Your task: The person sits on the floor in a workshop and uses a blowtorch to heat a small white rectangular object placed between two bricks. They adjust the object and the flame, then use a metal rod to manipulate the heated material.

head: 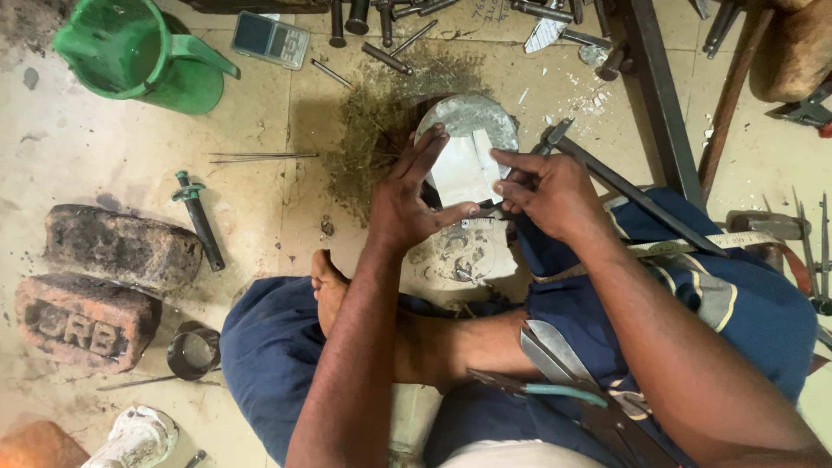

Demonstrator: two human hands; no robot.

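Metal sheet (468,143) steadied by left hand (407,204) fingers spread open; right hand (542,186) fingers pinch a small tool (488,206).

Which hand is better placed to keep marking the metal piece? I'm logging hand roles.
Probably the right hand: it pinches a thin tool against the metal piece, while the left hand steadies the piece.
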